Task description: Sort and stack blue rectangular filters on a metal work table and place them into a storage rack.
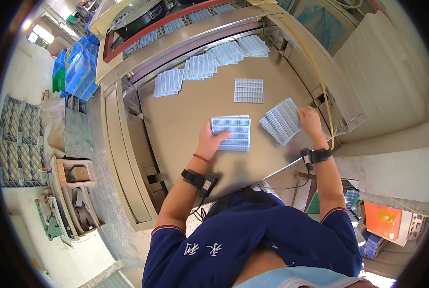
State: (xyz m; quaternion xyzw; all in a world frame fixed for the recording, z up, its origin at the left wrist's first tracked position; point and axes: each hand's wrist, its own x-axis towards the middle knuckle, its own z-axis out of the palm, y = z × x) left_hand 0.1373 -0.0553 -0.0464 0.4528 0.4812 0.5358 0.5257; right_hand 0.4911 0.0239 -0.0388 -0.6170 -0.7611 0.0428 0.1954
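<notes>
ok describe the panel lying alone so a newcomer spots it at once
Find the wide metal surface in mid-view, with pale panel piles along its far edge. Between those piles and the left hand and right hand lies a pale, squarish, ribbed panel. It alone sits apart, neither in the far piles nor touched by a hand.

Two hands [214,141] [311,121], two black wristbands [193,177], one red bracelet [201,158], two handled stacks of pale panels [237,126], four fanned stacks [226,53] and one lone panel [249,90] are visible.
</notes>
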